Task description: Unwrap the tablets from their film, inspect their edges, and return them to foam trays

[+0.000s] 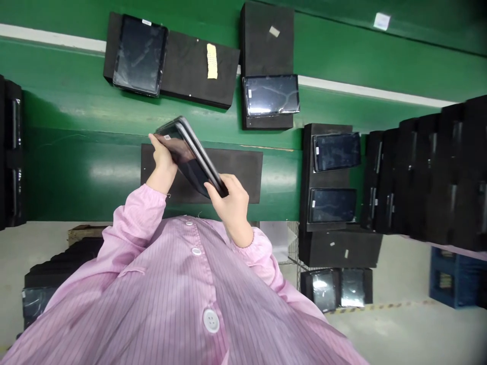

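I hold a dark tablet (194,157) tilted up on its edge between both hands, screen facing left. My left hand (162,157) grips its upper end, fingers closed over the corner. My right hand (232,205) is wrapped round its lower end. The tablet hangs just above a black foam pad (245,170) lying on the green table (76,167). My pink striped coat fills the bottom of the view.
Other tablets lie on black foam pads: one at the far left (140,55), one at the back middle (271,95), two to the right (337,151). Upright black foam trays (429,172) stand at the right, a blue crate (452,284) below them, more black trays (11,152) at the left edge.
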The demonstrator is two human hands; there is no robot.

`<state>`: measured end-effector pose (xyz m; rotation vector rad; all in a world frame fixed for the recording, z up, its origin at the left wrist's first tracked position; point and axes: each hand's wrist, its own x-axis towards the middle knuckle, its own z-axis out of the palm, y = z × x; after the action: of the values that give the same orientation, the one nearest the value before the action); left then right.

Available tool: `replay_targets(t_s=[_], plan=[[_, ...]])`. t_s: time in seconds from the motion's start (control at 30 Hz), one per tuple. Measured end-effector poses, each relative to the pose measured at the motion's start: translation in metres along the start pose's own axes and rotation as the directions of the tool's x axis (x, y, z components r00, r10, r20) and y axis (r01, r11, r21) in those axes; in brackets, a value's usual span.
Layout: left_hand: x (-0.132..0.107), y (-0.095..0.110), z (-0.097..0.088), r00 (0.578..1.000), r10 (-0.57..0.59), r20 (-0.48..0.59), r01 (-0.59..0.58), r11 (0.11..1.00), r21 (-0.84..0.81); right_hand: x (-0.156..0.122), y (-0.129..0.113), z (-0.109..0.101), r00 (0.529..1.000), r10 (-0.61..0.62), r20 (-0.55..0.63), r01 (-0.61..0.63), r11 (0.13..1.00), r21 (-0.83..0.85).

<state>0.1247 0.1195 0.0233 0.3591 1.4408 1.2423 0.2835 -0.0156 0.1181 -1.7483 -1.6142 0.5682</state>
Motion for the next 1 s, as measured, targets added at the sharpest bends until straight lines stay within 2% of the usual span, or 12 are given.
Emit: replay_targets(t_s=[0.1,0.2,0.27,0.37,0.57,0.7,0.8,1.0], plan=[[0.006,-0.017,-0.003,0.971,-0.135,-0.197,0.128,0.991,-0.046,-0.002,0.005,0.003,0.999,0.032,0.027,-0.030,0.998,-0.057],[0.003,-0.018,-0.002,0.949,-0.169,-0.266,0.158,0.986,-0.060,-0.007,0.014,0.011,0.990,0.113,0.089,-0.102,0.987,-0.121],[-0.001,-0.013,-0.001,0.928,-0.221,-0.299,0.195,0.974,-0.115,-0.009,0.018,0.016,0.984,0.156,0.083,-0.141,0.977,-0.158],[-0.003,-0.006,-0.003,0.903,-0.300,-0.308,0.239,0.945,-0.222,-0.010,0.022,0.022,0.989,0.148,0.029,-0.140,0.974,-0.180],[-0.002,-0.006,-0.011,0.889,-0.352,-0.294,0.256,0.913,-0.318,-0.005,0.033,0.032,0.995,-0.066,0.073,0.076,0.987,-0.145],[-0.002,-0.007,-0.013,0.895,-0.349,-0.276,0.249,0.907,-0.341,-0.004,0.038,0.035,0.990,-0.136,0.041,0.141,0.976,-0.168],[-0.001,-0.010,-0.016,0.901,-0.349,-0.259,0.248,0.902,-0.353,-0.005,0.033,0.035,0.991,-0.133,0.021,0.134,0.976,-0.173],[0.010,-0.022,-0.029,0.915,-0.329,-0.232,0.220,0.892,-0.395,-0.008,0.014,0.033,1.000,-0.024,0.013,0.025,0.996,-0.086]])
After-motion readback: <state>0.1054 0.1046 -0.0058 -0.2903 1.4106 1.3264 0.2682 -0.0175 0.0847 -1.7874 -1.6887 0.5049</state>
